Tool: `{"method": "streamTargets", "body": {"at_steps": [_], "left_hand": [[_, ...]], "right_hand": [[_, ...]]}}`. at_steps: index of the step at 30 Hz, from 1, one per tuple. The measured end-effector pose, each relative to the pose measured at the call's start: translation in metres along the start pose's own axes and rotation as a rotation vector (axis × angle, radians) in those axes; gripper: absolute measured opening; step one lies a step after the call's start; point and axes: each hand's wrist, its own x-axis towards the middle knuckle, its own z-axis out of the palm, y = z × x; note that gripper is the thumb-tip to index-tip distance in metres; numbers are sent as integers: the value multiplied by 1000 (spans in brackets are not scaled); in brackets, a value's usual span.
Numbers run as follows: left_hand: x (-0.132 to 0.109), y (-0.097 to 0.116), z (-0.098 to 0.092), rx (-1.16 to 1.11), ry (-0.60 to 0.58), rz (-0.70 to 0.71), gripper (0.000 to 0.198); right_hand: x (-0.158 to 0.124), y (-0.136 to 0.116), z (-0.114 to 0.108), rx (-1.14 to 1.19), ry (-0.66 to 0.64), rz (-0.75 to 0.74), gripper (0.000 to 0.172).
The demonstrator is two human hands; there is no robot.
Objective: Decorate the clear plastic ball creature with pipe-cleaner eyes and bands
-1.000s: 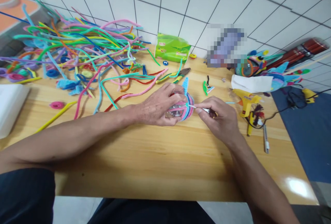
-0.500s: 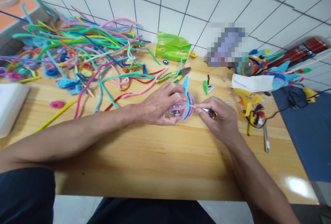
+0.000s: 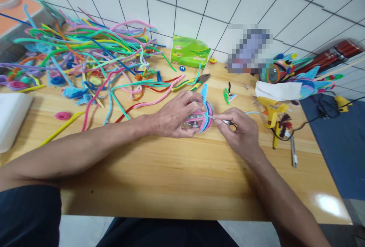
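A small clear plastic container [image 3: 191,124] lies on the table, its right end ringed with pink and blue pipe cleaners [image 3: 210,114]. One light-blue fuzzy piece [image 3: 204,94] sticks up from it. My left hand [image 3: 178,116] is closed around the container from above and the left. In my right hand [image 3: 239,128] is a slim silver tool [image 3: 225,121], pinched between thumb and fingers; its exact kind is partly hidden. The thin tip meets the pipe-cleaner rings near the pink strip on the container's side.
Many loose pipe cleaners [image 3: 94,45] heap at the back left. Pliers [image 3: 196,83] lie behind my left hand, near a green packet [image 3: 189,51]. To the right are a yellow glue gun [image 3: 272,111] with its cord, a utility knife [image 3: 294,154] and a red flask [image 3: 330,57].
My right hand has shifted very slightly, and the silver tool with it. My left hand and the container stay where they were.
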Motion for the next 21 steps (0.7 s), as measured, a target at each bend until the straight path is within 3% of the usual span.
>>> {"method": "streamTargets", "body": {"at_steps": [21], "left_hand": [[-1,0,0,15,-9,-2,56]], "right_hand": [[-3,-4,5,-12,55,47,17]]}}
